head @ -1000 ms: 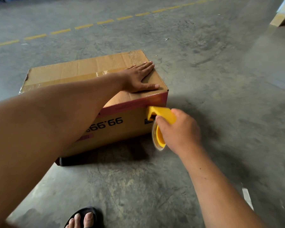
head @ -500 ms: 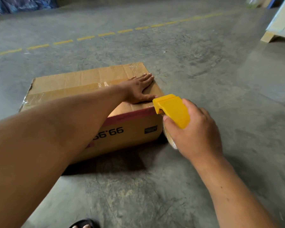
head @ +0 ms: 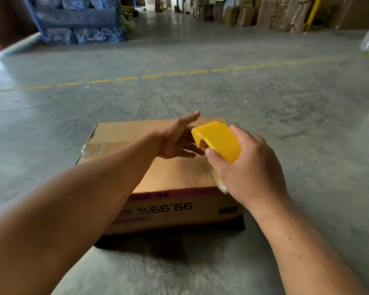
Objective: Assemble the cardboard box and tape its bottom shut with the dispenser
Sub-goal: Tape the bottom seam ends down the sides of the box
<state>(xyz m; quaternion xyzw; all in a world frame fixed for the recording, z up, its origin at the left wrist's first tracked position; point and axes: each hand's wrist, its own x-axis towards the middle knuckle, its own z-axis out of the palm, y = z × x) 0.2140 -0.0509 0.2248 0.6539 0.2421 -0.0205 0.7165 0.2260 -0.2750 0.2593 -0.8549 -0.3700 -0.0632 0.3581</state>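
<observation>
I have the cardboard box (head: pixel 175 173) sitting on the concrete floor (head: pixel 285 124) in the lower middle of the frame, flaps folded down and its upward face closed, with the printing on the near side upside down. My right hand (head: pixel 249 169) has its grip wrapped firmly around the yellow tape dispenser (head: pixel 217 139), whose nose hangs just above the box's right half, at centre frame. My left hand (head: pixel 177 137) is loose and open, holding nothing, fingers spread toward the dispenser's mouth; whether it touches the tape end I cannot tell. I judge I am at the taping step, about to start a strip. Next I would need to pull the tape end free, press it down on the box, and draw the dispenser along the seam.
</observation>
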